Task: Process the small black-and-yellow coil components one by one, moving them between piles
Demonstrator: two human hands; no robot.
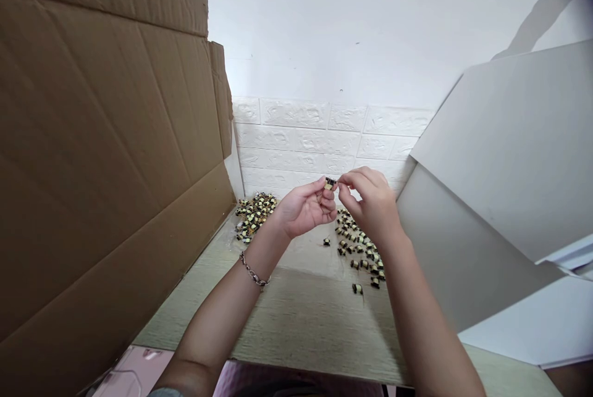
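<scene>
In front of me, raised over the table, my left hand [308, 207] grips a small transformer coil [329, 184] between thumb and fingers. The coil has a black bobbin with pins and a band of yellow tape. My right hand [368, 196] is closed in a pinch at the coil's right side, on what looks like its thin wire lead. Below the hands, a loose group of similar coils [360, 249] lies to the right. Another, denser pile of coils [254, 215] is at the back left. One coil [357, 289] lies nearer the front, a thin wire sticking out.
The light wood-grain table [296, 323] ends at a white brick-patterned wall [319, 137]. A tall cardboard sheet [102, 137] stands along the left side. White panels [509, 156] lean on the right. A single coil [327, 242] sits between the two groups.
</scene>
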